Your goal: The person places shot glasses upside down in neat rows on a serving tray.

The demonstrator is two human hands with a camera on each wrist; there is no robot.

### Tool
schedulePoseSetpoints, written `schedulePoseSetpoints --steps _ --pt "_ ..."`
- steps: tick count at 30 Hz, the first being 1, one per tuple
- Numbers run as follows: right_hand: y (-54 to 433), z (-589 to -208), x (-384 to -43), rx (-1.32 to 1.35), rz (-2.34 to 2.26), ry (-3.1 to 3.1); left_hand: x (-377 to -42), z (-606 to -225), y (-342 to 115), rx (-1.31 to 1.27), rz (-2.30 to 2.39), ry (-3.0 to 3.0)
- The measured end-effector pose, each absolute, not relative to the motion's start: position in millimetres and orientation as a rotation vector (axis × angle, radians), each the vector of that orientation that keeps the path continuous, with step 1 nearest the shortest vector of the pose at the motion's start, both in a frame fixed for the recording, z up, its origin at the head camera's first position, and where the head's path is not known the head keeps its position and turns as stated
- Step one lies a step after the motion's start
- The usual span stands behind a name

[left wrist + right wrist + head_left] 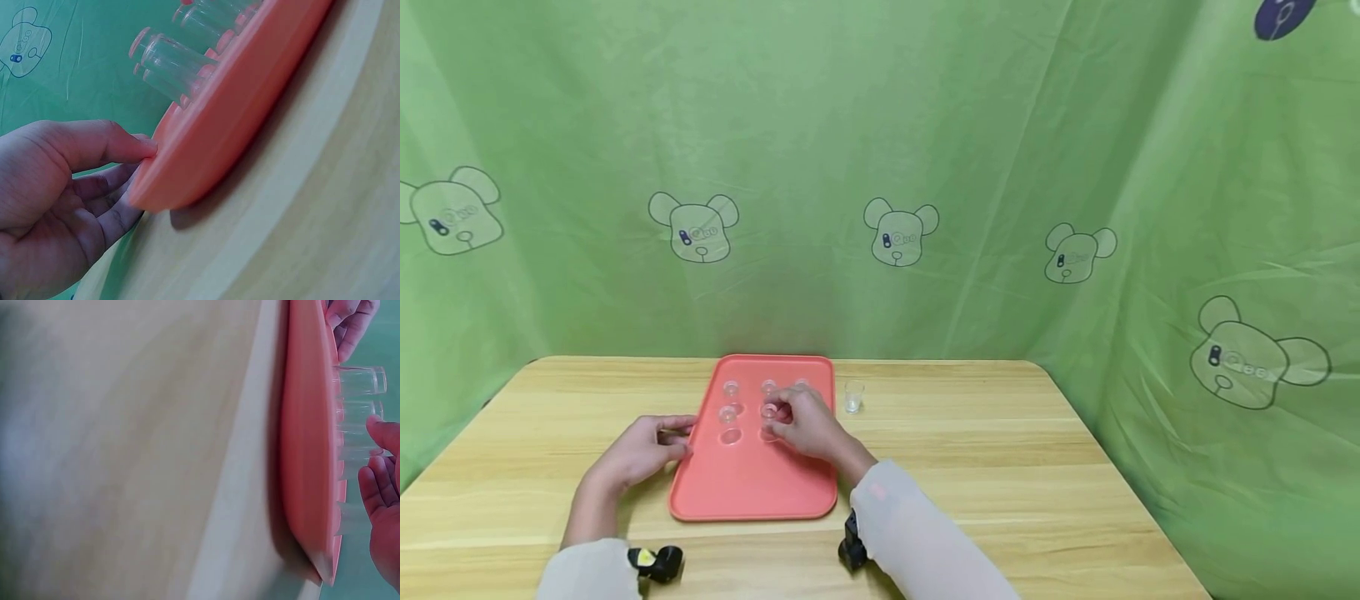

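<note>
A pink tray (pixel 752 492) lies on the wooden table, with small clear shot glasses standing in rows on its far half. My left hand (pixel 643 454) grips the tray's left edge; in the left wrist view the thumb (pixel 134 147) presses on the rim and the fingers curl below it. Over the tray, my right hand (pixel 808 423) pinches a shot glass (pixel 768 411) in the nearer row between thumb and fingertips. To its left stands another shot glass (pixel 727 415). Behind are more, including a glass (pixel 731 388) at the far left; the hand partly covers the right-hand one.
One more clear glass (pixel 853 398) stands on the table (pixel 970 467) just right of the tray. A green curtain (pixel 820 167) with bear-head prints hangs behind and around the table. Black wrist cameras sit at both sleeves, such as the left camera (pixel 658 564).
</note>
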State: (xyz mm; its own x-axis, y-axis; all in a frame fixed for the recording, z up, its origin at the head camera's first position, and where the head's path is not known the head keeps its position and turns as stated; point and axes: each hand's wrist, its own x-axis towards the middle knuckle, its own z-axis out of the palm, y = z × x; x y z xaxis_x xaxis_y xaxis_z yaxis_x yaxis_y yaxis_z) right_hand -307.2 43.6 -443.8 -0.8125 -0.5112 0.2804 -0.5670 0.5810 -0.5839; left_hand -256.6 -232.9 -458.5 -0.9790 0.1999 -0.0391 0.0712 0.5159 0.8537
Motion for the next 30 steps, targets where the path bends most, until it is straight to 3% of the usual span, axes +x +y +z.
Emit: schedulePoseSetpoints --steps 15,30 --pt "47 -435 -306 0.924 1.124 -2.761 -257 -459 -234 0.246 1.464 2.617" --pt "84 -410 -314 0.888 1.126 -2.700 -257 -459 -234 0.248 1.463 2.617"
